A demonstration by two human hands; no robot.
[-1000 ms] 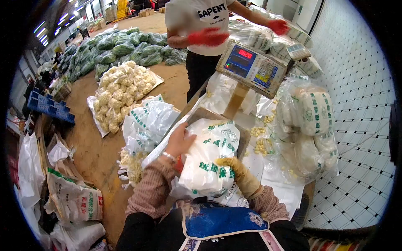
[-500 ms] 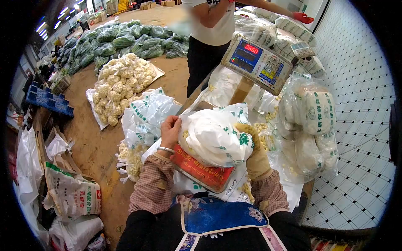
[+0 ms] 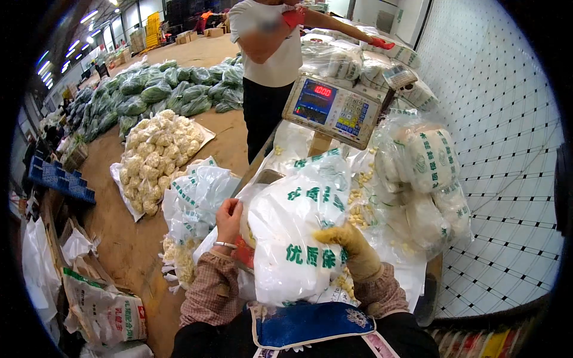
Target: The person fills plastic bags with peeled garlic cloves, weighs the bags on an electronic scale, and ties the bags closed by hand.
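Observation:
A white plastic bag with green printed characters (image 3: pixel 292 224) stands on the scale in front of me, its loose film spread toward my apron. Pale peeled cloves, apparently garlic, show around it. My left hand (image 3: pixel 228 221), bare with a bracelet at the wrist, is closed at the bag's left edge. In a tan glove, my right hand (image 3: pixel 355 250) grips the bag's right side, one gloved digit lying across the film. The scale's red platform (image 3: pixel 243 253) shows partly under the bag. Behind it, the scale display (image 3: pixel 331 110) has lit red digits.
Filled clear packs (image 3: pixel 436 161) stand to the right beside loose cloves (image 3: pixel 360 197). Left of the table lie white printed bags (image 3: pixel 200 194) and a heap of bagged cloves (image 3: pixel 158 158). A co-worker (image 3: pixel 268 59) with red gloves stands behind the scale. Green bundles (image 3: pixel 155 92) are piled beyond.
The bag's film has unfolded toward me, showing more print. My right hand has moved lower and nearer. The display digits went from about 0.660 to 1.000. My view has shifted right.

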